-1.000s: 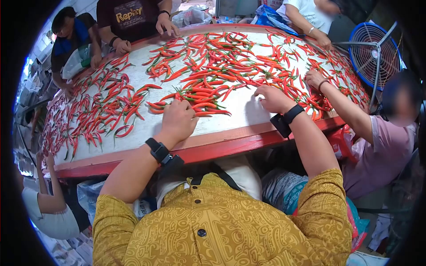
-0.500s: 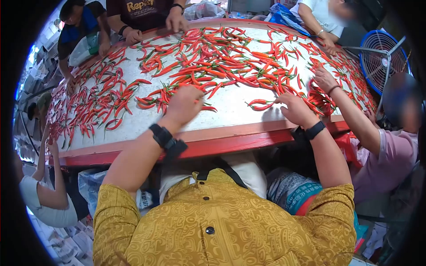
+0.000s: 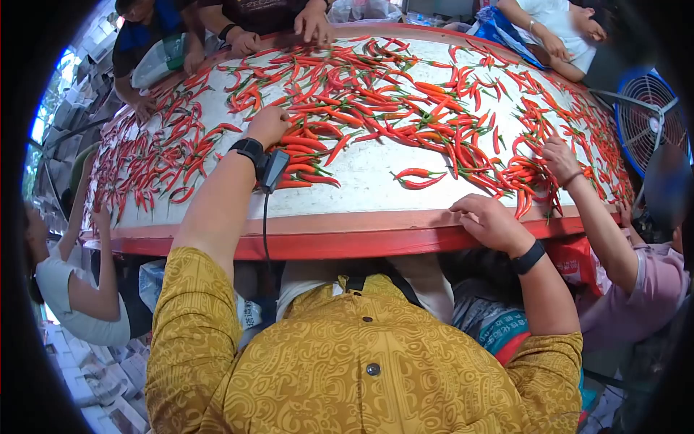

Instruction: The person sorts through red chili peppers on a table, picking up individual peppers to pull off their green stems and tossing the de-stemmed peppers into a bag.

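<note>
Red chili peppers (image 3: 340, 116) with green stems lie spread over a white-topped table (image 3: 354, 188). My left hand (image 3: 269, 125) reaches over the left part of the near pile, touching or just above the chilies. Its fingers bend away from me and are mostly hidden, so any chili in them cannot be made out. Closer to the table's front edge is my right hand (image 3: 493, 223), its fingers loosely bent and apart, with nothing visible in them. Two chilies (image 3: 419, 179) rest on the white surface up and left of it. Both wrists wear black bands; a small device with a cable hangs at the left one.
A co-worker's hand (image 3: 562, 160) works in the chilies to my right. Across the table are another person's hands (image 3: 313, 24), and more people stand around it. A blue-rimmed fan (image 3: 650, 116) is at the far right. The red table rim (image 3: 347, 241) runs before me.
My left hand has moved left and away from me, uncovering chilies. My right hand has drawn back from the two chilies toward the table's front edge. The camera view has shifted slightly.
</note>
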Action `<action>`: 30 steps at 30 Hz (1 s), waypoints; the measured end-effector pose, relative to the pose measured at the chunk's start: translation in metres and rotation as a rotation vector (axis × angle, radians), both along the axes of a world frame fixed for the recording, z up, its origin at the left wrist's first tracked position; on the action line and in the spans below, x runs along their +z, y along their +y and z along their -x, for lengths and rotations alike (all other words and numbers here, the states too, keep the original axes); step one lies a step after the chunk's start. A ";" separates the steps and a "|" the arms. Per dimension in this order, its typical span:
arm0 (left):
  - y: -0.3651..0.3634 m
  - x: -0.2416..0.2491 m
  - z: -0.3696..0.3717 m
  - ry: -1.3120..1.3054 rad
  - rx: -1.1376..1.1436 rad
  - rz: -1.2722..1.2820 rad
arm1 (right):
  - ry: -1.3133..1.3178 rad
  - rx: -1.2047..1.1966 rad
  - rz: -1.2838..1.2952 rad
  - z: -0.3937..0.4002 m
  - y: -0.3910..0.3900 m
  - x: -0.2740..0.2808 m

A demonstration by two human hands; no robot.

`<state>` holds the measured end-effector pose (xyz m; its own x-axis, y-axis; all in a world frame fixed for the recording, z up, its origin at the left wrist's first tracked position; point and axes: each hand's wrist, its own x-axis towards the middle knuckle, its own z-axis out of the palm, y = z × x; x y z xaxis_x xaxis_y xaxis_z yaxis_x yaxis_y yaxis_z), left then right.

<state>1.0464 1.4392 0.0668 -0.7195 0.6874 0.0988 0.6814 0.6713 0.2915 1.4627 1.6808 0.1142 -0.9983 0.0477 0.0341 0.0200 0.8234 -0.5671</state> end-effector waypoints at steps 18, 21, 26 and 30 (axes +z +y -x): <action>-0.058 0.061 -0.142 -0.604 -0.079 -0.728 | 0.046 0.116 -0.023 -0.023 0.055 0.020; -0.065 0.061 -0.175 -0.635 -0.052 -0.746 | 0.058 0.163 -0.030 -0.020 0.063 0.019; -0.038 0.033 -0.196 -0.450 -0.036 -0.473 | -0.070 0.214 0.008 -0.026 0.074 0.021; 0.025 0.028 -0.212 -0.502 -0.081 -0.406 | 0.032 0.270 -0.029 -0.044 0.100 0.007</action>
